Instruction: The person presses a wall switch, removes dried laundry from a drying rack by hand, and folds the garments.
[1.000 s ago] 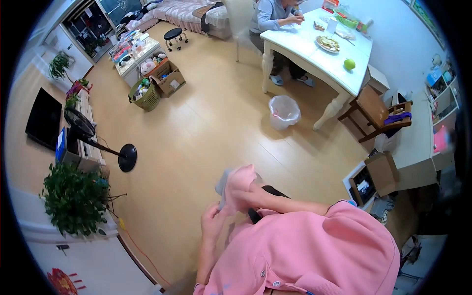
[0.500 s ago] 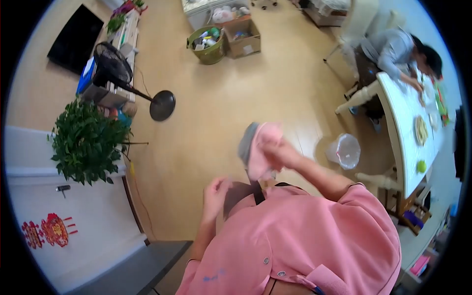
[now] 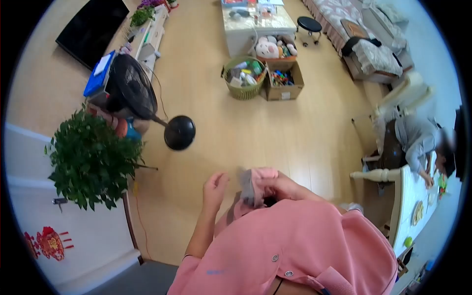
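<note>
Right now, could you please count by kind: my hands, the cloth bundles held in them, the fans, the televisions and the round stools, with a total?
Hands: 2, left hand and right hand
Cloth bundle: 1
Fan: 1
Television: 1
Round stool: 1
Total: 6

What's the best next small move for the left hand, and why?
Probably bring the left hand sideways to the grey side of the pink and grey cloth. The right hand appears to hold the cloth alone from its pink side, while the left is beside it, apart, with nothing visible in it. Blur hides the exact edge.
</note>
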`<state>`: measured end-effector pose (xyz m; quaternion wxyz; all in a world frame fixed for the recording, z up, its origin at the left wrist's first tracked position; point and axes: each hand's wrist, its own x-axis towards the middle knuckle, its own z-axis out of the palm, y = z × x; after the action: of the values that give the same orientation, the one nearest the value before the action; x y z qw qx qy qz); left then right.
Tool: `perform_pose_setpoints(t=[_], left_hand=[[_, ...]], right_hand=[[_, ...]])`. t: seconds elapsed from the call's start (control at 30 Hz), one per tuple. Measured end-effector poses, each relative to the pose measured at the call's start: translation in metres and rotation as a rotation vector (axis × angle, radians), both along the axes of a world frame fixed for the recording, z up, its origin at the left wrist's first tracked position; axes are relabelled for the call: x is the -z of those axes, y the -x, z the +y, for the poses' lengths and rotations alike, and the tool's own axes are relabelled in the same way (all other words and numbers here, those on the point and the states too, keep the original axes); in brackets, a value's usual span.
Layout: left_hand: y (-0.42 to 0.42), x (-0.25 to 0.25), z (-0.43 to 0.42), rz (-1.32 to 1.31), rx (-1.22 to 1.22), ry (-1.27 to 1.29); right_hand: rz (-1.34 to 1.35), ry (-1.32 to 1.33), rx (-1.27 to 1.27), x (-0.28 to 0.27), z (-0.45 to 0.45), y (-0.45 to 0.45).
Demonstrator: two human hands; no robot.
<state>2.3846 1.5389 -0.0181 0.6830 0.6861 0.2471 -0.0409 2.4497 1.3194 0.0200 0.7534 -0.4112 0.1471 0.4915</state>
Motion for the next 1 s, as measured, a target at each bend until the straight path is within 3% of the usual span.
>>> perform_pose_setpoints(t=[0.1, 0.13, 0.23, 0.4, 0.5, 0.53, 0.63, 0.77, 1.0], left_hand=[[-0.095, -0.014, 0.028, -0.057, 0.116, 0.063], [-0.124, -0.020, 0.032, -0.053, 0.135, 0.097], [-0.199, -0.031, 0.046, -0.051, 0.242, 0.171], [-0.336, -0.005, 0.092, 0.027, 0.330, 0.211], [-0.425, -0.010, 0.127, -0.019, 0.244, 0.490], [-0.454, -0.019, 0.135, 0.005, 0.082, 0.549], [-0.531, -0.022, 0.182, -0.083, 0.080, 0.374], [-0.621, -0.052, 0.220, -0.220, -0.221, 0.591], [-0.762, -0.039, 0.281, -0.164, -0.183, 0.354]], right_hand=[[-0.089, -0.064, 0.066, 0.004, 0.026, -0.077], [-0.074, -0.006, 0.060, 0.032, 0.028, -0.107], [-0.042, -0.218, 0.267, 0.003, 0.060, -0.186], [0.037, -0.361, 0.302, 0.012, 0.112, -0.318], [0.010, -0.389, 0.241, 0.019, 0.159, -0.413], [0.010, -0.377, 0.262, 0.017, 0.179, -0.443], [-0.015, -0.342, 0.128, 0.009, 0.216, -0.537], [-0.101, -0.326, 0.057, -0.004, 0.263, -0.641], [-0.113, -0.262, 0.122, -0.001, 0.307, -0.771]])
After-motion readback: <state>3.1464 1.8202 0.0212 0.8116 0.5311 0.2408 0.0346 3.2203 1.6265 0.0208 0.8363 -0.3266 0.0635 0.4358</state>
